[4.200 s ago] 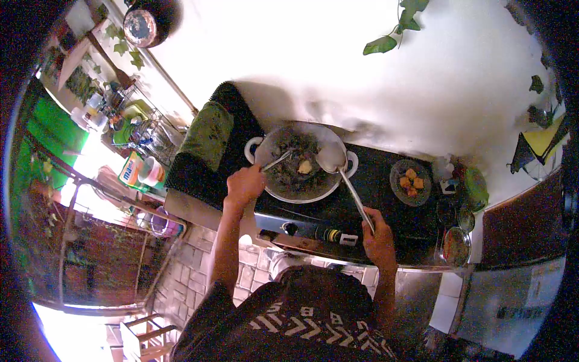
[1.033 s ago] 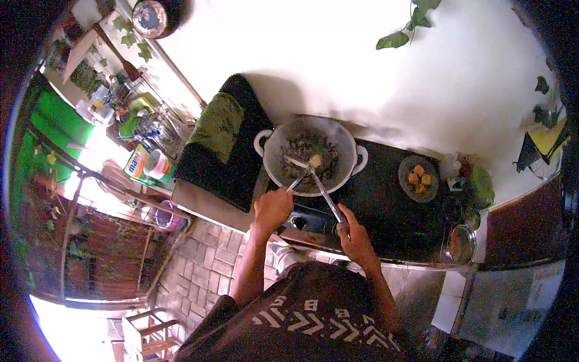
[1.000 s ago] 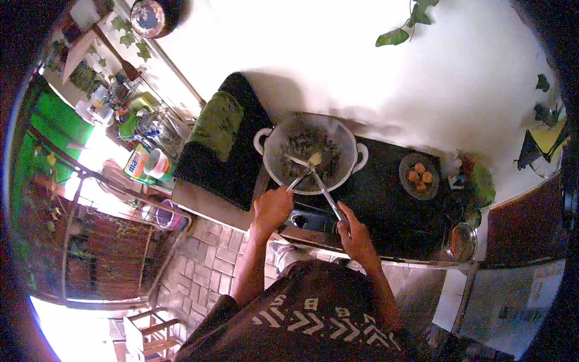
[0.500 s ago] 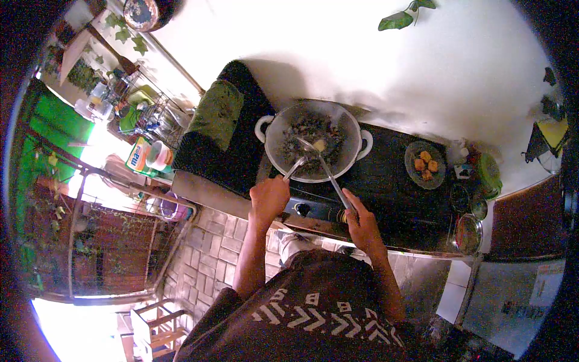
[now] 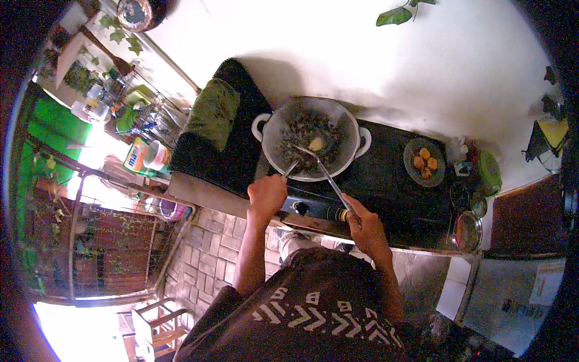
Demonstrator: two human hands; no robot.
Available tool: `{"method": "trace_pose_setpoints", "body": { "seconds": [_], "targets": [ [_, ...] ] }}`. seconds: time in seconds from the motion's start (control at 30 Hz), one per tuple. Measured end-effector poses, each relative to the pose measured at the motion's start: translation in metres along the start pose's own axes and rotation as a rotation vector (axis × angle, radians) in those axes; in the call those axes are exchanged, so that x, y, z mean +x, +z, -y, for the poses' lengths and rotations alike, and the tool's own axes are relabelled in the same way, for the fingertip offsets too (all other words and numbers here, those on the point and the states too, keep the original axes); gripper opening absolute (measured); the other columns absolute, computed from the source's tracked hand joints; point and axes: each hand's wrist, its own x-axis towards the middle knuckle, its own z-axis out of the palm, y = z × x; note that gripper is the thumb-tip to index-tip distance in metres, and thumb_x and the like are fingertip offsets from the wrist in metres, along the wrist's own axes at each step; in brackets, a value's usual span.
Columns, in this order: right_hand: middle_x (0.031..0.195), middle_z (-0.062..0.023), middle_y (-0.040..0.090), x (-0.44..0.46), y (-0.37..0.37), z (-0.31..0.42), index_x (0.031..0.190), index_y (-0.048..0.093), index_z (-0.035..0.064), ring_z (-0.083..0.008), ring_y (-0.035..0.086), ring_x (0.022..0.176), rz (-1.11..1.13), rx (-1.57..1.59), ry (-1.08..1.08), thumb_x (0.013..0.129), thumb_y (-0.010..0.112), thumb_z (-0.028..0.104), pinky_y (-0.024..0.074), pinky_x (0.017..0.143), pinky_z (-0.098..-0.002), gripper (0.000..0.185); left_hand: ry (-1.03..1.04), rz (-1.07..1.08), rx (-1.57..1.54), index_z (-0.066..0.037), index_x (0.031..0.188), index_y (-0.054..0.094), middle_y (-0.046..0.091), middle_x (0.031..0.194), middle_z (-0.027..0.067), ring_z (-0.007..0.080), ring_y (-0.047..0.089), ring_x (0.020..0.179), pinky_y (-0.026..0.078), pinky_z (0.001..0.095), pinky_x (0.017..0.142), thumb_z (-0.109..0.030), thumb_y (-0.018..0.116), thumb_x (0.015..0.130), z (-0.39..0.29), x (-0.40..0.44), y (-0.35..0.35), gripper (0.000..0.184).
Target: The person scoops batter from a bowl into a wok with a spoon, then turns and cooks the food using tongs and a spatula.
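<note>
Two hands lean over the stove: the left hand is closed around a short metal utensil, the right hand grips a long-handled ladle. Just beyond both sits the pan — dark food inside, one pale lump beside the ladle. Past the right hand, farther right, a plate holds golden pieces.

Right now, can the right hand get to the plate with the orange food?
Probably yes: nothing seems to stand between the right hand and the plate. But that hand's grip is on a long spoon, so it would likely need to let go first.
</note>
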Motion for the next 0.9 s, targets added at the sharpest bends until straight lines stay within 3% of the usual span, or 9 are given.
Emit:
{"method": "trace_pose_setpoints", "body": {
  "seconds": [0.1,0.3,0.43,0.5,0.73,0.9],
  "targets": [
    [0.096,-0.0218,0.07,-0.001,-0.017,0.019,0.139,0.054,0.0186,-0.0373,0.069,0.079,0.077,-0.049,0.142,0.097,0.051,0.014,0.0524,0.076,-0.0385,0.043,-0.045,-0.027,-0.039,-0.007,0.079,0.073,0.072,0.08,0.0189,0.0373,0.072,0.076,0.057,0.0493,0.064,-0.028,0.054,0.092,-0.003,-0.002,-0.002,0.031],
    [0.088,-0.0223,0.069,-0.002,-0.033,0.016,0.135,0.059,0.0169,-0.0354,0.069,0.076,0.005,-0.154,0.018,0.096,0.053,0.015,0.0525,0.072,-0.041,0.039,-0.045,-0.008,-0.067,-0.006,0.079,0.073,0.072,0.081,0.0194,0.0372,0.072,0.077,0.057,0.0491,0.067,-0.029,0.054,0.094,-0.002,0.0,-0.001,0.033],
    [0.085,-0.022,0.069,0.002,-0.05,0.038,0.132,0.062,0.0164,-0.036,0.069,0.076,0.097,-0.219,0.131,0.096,0.054,0.016,0.0527,0.072,-0.0421,0.037,-0.058,-0.025,-0.098,-0.006,0.078,0.073,0.072,0.08,0.0191,0.0369,0.072,0.077,0.057,0.0488,0.067,-0.03,0.055,0.094,-0.003,0.002,-0.001,0.034],
    [0.082,-0.0223,0.068,0.005,-0.048,0.027,0.131,0.062,0.0165,-0.0369,0.068,0.073,0.072,-0.263,0.021,0.095,0.054,0.017,0.0519,0.071,-0.0432,0.037,-0.015,-0.024,-0.054,-0.007,0.08,0.073,0.072,0.08,0.0187,0.037,0.072,0.076,0.057,0.049,0.066,-0.03,0.055,0.095,0.001,0.005,0.008,0.033],
    [0.085,-0.0231,0.068,0.011,-0.05,0.039,0.133,0.061,0.0165,-0.0383,0.069,0.077,0.068,-0.218,0.061,0.095,0.054,0.017,0.0518,0.072,-0.0443,0.038,-0.035,-0.14,-0.05,-0.006,0.094,0.064,0.07,0.075,0.0176,0.0375,0.071,0.071,0.056,0.05,0.063,-0.032,0.051,0.098,-0.007,-0.001,0.006,0.029],
    [0.098,-0.0233,0.069,0.01,-0.035,0.029,0.134,0.058,0.014,-0.0396,0.069,0.082,-0.011,-0.116,-0.028,0.096,0.052,0.016,0.0523,0.074,-0.0441,0.039,-0.081,-0.166,-0.043,-0.007,0.096,0.059,0.07,0.074,0.0159,0.0366,0.071,0.07,0.056,0.0507,0.061,-0.032,0.049,0.1,-0.015,-0.002,0.001,0.027]
  ]
}}
